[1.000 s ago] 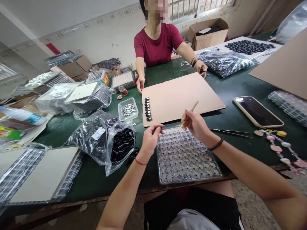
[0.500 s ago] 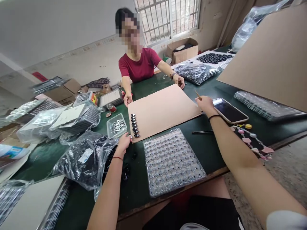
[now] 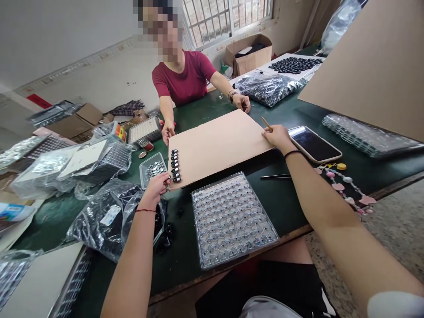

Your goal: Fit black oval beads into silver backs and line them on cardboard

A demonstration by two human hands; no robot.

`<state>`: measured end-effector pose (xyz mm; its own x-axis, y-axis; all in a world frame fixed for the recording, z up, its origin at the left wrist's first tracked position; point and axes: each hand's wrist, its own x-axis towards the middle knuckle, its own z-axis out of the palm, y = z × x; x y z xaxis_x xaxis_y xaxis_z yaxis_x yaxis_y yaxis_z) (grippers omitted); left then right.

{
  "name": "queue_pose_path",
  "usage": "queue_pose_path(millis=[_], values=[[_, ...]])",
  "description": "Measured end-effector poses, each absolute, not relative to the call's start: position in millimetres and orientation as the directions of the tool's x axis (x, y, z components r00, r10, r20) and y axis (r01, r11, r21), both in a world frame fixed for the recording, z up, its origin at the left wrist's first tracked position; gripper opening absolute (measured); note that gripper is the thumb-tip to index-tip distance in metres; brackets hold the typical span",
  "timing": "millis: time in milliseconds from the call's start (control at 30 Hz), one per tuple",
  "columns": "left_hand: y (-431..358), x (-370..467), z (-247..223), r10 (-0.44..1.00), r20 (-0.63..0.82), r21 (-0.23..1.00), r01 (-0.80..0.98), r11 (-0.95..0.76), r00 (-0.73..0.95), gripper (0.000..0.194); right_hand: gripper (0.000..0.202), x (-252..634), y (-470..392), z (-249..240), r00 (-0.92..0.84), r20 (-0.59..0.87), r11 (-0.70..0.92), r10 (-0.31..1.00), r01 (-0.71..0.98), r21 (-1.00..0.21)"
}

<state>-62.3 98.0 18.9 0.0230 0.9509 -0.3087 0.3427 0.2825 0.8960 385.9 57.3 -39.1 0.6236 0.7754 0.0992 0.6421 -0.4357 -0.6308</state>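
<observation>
One hand, the left, curls narrow at the near left corner of the board, beside a column of black pieces — what it pinches, I cannot tell. The right hand holds a stick at the right edge. Keeping the board level should stop the pieces sliding. On the green surface: bag, tray, phone — left to right; behind, a co-worker and barred window.
</observation>
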Motion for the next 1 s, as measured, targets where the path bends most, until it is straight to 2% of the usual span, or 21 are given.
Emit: queue_pose_path(millis=[333, 1000], values=[[89, -67, 41, 0.964, -0.266, 0.918, 0.311, 0.246, 0.022, 0.014, 0.032, 382, 50, -27, 0.633, 0.194, -0.355, 0.750, 0.632, -0.689], [80, -69, 30, 0.956, -0.292, 0.921, 0.277, 0.274, 0.025, 0.016, 0.032, 382, 51, -32, 0.626, 0.177, -0.377, 0.760, 0.645, -0.664]])
